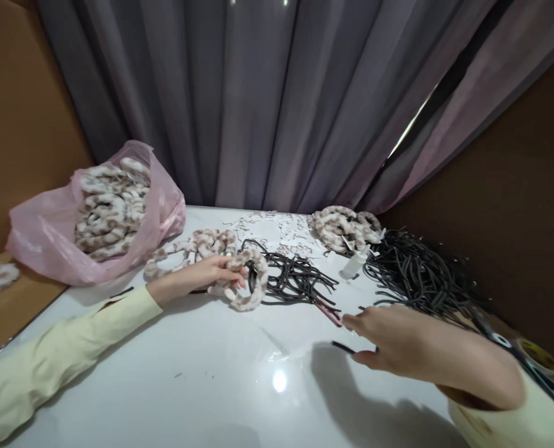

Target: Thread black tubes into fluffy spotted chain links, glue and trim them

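My left hand [228, 272] is closed on a fluffy white-and-brown plush ring [257, 292], holding its left side just above the white table [239, 379]. My right hand [389, 336] is stretched over the table with thumb and forefinger apart. Its forefinger reaches the near end of a slim pink tool [329, 312], whose kind I cannot make out. By the thumb is a short black cord piece [341, 346]; whether it is touched is unclear. Behind the plush ring lies a loose bunch of black cords [295, 280]. More plush pieces [211, 242] lie behind my left hand.
A pink plastic bag [165, 211] full of plush pieces stands at the left. Toward the back right are a plush pile [345, 225], a small translucent bottle [355, 264] and a large heap of black cords [417, 274]. Small scraps [277, 230] litter the back. Grey curtains [253, 112] hang behind.
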`<state>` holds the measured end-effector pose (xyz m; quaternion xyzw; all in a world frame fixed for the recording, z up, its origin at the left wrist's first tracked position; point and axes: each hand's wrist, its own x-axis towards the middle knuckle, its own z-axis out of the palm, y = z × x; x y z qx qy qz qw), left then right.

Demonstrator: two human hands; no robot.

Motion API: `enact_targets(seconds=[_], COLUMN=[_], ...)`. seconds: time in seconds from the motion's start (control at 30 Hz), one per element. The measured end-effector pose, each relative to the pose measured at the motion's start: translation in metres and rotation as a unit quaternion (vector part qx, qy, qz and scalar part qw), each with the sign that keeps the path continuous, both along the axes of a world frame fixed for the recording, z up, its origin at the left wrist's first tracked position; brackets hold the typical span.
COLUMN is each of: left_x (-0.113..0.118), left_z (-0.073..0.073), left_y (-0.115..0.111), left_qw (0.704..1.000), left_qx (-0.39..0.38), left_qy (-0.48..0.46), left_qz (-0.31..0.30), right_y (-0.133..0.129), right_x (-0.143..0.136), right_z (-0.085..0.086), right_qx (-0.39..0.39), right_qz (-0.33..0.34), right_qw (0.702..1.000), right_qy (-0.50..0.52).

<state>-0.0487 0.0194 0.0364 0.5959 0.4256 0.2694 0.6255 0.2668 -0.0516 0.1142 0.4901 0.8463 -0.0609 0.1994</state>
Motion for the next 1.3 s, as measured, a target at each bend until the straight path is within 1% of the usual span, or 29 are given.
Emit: enact_targets(seconds=[0.03,0.07,0.1,0.13,0.17,0.2,0.23,0.27,0.33,0.4,0.47,0.53,0.6,0.63,0.7,0.73,0.77,0.8,0.83,0.87,0.93,1.0,1.07,1.1,1.17,1.23,1.3], left_x=[-0.003,-0.007,-0.010,-0.013,-0.015,-0.017,-0.019,-0.021,-0.024,-0.025,-0.024,-0.020,-0.016,-0.015,-0.011,-0.009,-0.007,-0.004,-0.001,0.003,0.011,0.017,0.020,0.021,0.021,0.022,0.023], left_z=[0.006,0.012,0.018,0.023,0.027,0.031,0.033,0.035,0.035,0.035,0.036,0.040,0.045,0.046,0.046,0.043,0.040,0.036,0.032,0.028,0.023,0.021,0.022,0.023,0.025,0.026,0.027], left_y=[-0.001,-0.002,-0.004,-0.007,-0.010,-0.013,-0.016,-0.019,-0.023,-0.024,-0.024,-0.023,-0.021,-0.020,-0.019,-0.018,-0.018,-0.018,-0.018,-0.019,-0.023,-0.026,-0.030,-0.031,-0.034,-0.037,-0.041], left_qw=[0.994,0.975,0.943,0.905,0.868,0.842,0.832,0.838,0.879,0.920,0.941,0.950,0.960,0.969,0.988,0.995,0.998,0.999,0.997,0.994,0.989,0.985,0.980,0.977,0.973,0.974,0.978], left_qx=[0.072,0.151,0.243,0.333,0.403,0.446,0.466,0.465,0.416,0.346,0.299,0.272,0.234,0.202,0.125,0.082,0.043,0.008,-0.032,-0.063,-0.092,-0.123,-0.159,-0.174,-0.192,-0.190,-0.173], left_qy=[0.081,0.150,0.207,0.245,0.273,0.290,0.291,0.280,0.233,0.183,0.154,0.152,0.153,0.143,0.087,0.043,-0.003,-0.043,-0.067,-0.088,-0.108,-0.107,-0.109,-0.115,-0.124,-0.124,-0.115], left_qz=[-0.029,-0.063,-0.088,-0.098,-0.096,-0.087,-0.070,-0.048,-0.001,0.026,0.030,0.018,-0.002,-0.015,-0.038,-0.042,-0.041,-0.031,-0.017,0.009,0.050,0.059,0.054,0.051,0.042,0.024,0.011], right_y=[0.001,0.002,0.002,0.002,0.003,0.003,0.004,0.006,0.010,0.014,0.019,0.026,0.033,0.036,0.042,0.043,0.044,0.044,0.044,0.043,0.043,0.044,0.046,0.048,0.050,0.050,0.049], right_x=[0.004,0.009,0.015,0.021,0.027,0.033,0.037,0.041,0.043,0.041,0.036,0.030,0.021,0.016,0.004,-0.003,-0.010,-0.018,-0.026,-0.034,-0.049,-0.061,-0.070,-0.074,-0.078,-0.080,-0.081], right_z=[-0.012,-0.024,-0.034,-0.043,-0.051,-0.058,-0.064,-0.069,-0.076,-0.077,-0.072,-0.059,-0.041,-0.031,-0.011,-0.003,0.005,0.011,0.015,0.018,0.019,0.016,0.010,0.007,-0.001,-0.008,-0.015], right_qx=[-0.020,-0.031,-0.034,-0.041,-0.052,-0.054,-0.056,-0.056,-0.055,-0.062,-0.067,-0.060,-0.025,0.001,0.073,0.094,0.095,0.079,0.052,0.014,-0.081,-0.155,-0.175,-0.164,-0.110,-0.042,0.015], right_qz=[-0.023,-0.042,-0.055,-0.059,-0.056,-0.053,-0.049,-0.042,-0.025,-0.013,-0.002,0.024,0.063,0.078,0.082,0.074,0.063,0.058,0.051,0.042,0.034,0.035,0.053,0.071,0.125,0.177,0.219], right_qw=[0.999,0.997,0.997,0.996,0.996,0.997,0.997,0.998,0.997,0.995,0.991,0.983,0.973,0.967,0.950,0.938,0.926,0.914,0.900,0.883,0.858,0.847,0.850,0.853,0.857,0.856,0.848], right_qy=[-0.031,-0.049,-0.053,-0.052,-0.042,-0.028,-0.015,0.003,0.039,0.075,0.118,0.171,0.221,0.241,0.292,0.326,0.360,0.393,0.429,0.467,0.507,0.507,0.495,0.491,0.487,0.484,0.482])
